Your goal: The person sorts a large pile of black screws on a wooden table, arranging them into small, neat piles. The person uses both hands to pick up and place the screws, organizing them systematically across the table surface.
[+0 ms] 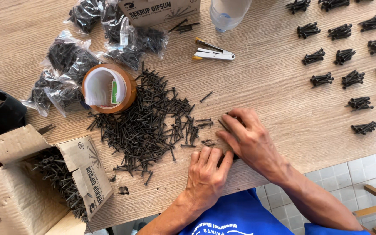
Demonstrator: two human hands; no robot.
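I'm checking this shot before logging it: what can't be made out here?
- Head view: what the right hand and left hand cover; only a few screw tips show.
- Clear bottle: cut off by the top edge.
- Open carton: its depth is hidden by flaps.
- Bagged screws: count too small to tell.

Two hands, the left hand (206, 174) and right hand (246, 137), one roll of brown tape (109, 88), one stapler (213, 52), one clear bottle (228, 12), two cardboard boxes (162, 9) (27, 182), and about seventeen small bundles of black screws (321, 79); the loose screws (151, 119) are too many to count.
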